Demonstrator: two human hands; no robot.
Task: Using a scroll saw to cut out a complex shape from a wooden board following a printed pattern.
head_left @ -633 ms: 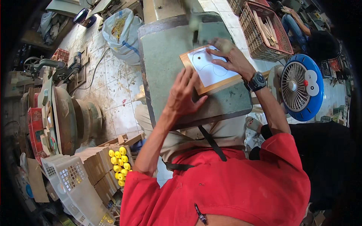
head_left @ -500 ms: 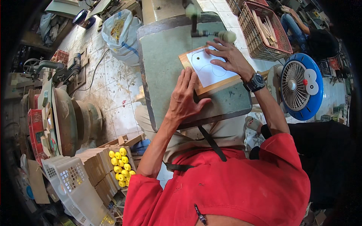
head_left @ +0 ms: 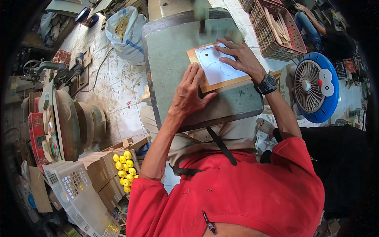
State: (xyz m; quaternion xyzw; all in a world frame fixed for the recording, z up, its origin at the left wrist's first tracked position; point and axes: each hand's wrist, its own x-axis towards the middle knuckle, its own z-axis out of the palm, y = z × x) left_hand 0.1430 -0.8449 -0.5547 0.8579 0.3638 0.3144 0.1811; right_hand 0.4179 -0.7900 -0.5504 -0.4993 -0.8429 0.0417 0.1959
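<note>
A wooden board point(head_left: 209, 87) lies on the grey-green machine table point(head_left: 169, 71), with a white paper sheet point(head_left: 215, 78) on top. Curved outlines are drawn on the paper, and a small dark hole point(head_left: 206, 55) shows at its upper left. My left hand point(head_left: 189, 89) is open, its fingertips resting on the board's left edge and its thumb stretched out near the lower corner. Across the paper's right side, my right hand point(head_left: 242, 61) lies open with spread fingers. A blurred machine part point(head_left: 201, 15) hangs over the table's far end, just beyond the board.
To the right stand a blue-rimmed fan point(head_left: 316, 87) and a crate point(head_left: 276, 29) of wooden strips; a person sits farther back. A white sack point(head_left: 126, 35) is on the tiled floor at left. Stacked wooden pieces point(head_left: 100, 173), yellow round items point(head_left: 125, 170) and a plastic basket point(head_left: 77, 185) lie lower left.
My left hand has shifted slightly up and left along the board's edge. The board and paper have moved only a little. The machine part above the far end looks more blurred.
</note>
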